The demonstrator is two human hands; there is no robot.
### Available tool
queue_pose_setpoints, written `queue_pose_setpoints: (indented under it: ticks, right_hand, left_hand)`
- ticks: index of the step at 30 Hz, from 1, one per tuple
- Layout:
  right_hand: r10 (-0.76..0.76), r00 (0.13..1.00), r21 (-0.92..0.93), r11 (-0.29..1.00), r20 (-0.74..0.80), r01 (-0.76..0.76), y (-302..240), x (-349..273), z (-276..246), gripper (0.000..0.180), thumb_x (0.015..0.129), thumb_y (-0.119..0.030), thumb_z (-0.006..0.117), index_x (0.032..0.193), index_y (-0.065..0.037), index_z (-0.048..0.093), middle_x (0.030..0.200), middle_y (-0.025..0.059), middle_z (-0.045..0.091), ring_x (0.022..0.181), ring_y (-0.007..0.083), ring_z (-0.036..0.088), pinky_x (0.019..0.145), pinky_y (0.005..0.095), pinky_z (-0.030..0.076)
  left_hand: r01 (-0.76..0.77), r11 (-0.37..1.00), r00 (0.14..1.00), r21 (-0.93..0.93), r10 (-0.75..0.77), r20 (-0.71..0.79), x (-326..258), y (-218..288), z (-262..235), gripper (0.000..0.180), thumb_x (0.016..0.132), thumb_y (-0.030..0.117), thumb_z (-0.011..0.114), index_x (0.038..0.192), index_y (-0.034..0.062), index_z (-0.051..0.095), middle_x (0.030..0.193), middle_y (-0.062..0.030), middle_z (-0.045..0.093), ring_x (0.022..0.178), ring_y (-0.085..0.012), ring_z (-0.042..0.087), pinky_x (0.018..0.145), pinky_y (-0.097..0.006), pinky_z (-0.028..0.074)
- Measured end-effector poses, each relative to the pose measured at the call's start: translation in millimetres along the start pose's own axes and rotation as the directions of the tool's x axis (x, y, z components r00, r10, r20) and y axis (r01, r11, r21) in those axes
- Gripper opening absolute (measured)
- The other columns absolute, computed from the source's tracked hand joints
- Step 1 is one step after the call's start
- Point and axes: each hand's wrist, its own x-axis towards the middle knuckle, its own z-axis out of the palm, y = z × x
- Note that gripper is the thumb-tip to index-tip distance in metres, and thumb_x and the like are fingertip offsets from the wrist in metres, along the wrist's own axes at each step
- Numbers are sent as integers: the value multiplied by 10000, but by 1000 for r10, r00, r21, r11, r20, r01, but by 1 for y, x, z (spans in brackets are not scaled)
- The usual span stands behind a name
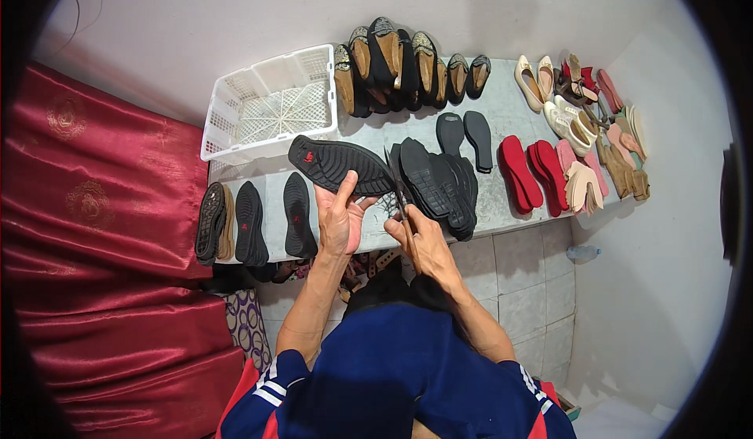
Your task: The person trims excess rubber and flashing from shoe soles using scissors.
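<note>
Left of the frame's centre, our left hand pinches a black sole, thumb on top, fingers beneath; the sole slants above that hand. Our right hand, near centre, grips a long blade at the sole's right end, though whether they touch we cannot quite tell.

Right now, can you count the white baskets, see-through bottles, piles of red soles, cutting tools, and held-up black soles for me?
White perforated plastic basket: 1
Clear plastic bottle: 1
Piles of red soles: 2
Long-bladed cutting tool: 1
Held-up black ridged sole: 1
Total: 6
</note>
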Motion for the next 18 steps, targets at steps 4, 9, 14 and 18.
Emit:
queue_pose_setpoints:
  ticks: [4, 9, 14, 18]
  right_hand:
    - [-31, 999, 23, 999, -8, 31, 3, -1, -2, 587, 923, -569, 705, 904, -3, 548, 633, 53, 522, 586, 137, 495, 544, 337, 412]
    - [61, 998, 11, 998, -12, -61, -9, -2, -8, 710, 821, -659, 766, 798, 8, 522, 582, 102, 511, 573, 230, 496, 587, 413, 430]
    - [81, 996, -103, 991, -46, -86, -18, -4, -15, 710, 791, -682, 769, 756, -16, 527, 613, 102, 558, 603, 284, 570, 613, 451, 449]
    - [97, 995, -141, 985, -33, -101, -22, -7, -18, 709, 767, -688, 785, 746, -27, 531, 604, 89, 553, 593, 264, 565, 606, 429, 453]
  left_hand:
    - [4, 1000, 1000, -27, -3, 28, -1, -1, 1, 429, 1035, 15, 521, 1422, 120, 366, 1238, -129, 659, 1006, -247, 737, 779, -416, 685]
    - [-1, 1000, 999, -10, 1, 32, -2, 0, 1, 450, 1034, 32, 537, 1443, 136, 382, 1257, -115, 654, 1040, -246, 726, 798, -427, 682]
    - [6, 1000, 999, -5, -6, 32, -1, 1, 2, 485, 1038, 5, 510, 1463, 159, 335, 1260, -108, 647, 1062, -246, 719, 777, -453, 686]
    - [-22, 999, 999, 40, 20, 49, -4, 5, 1, 451, 1032, 45, 542, 1450, 128, 394, 1262, -117, 647, 1063, -248, 717, 818, -450, 677]
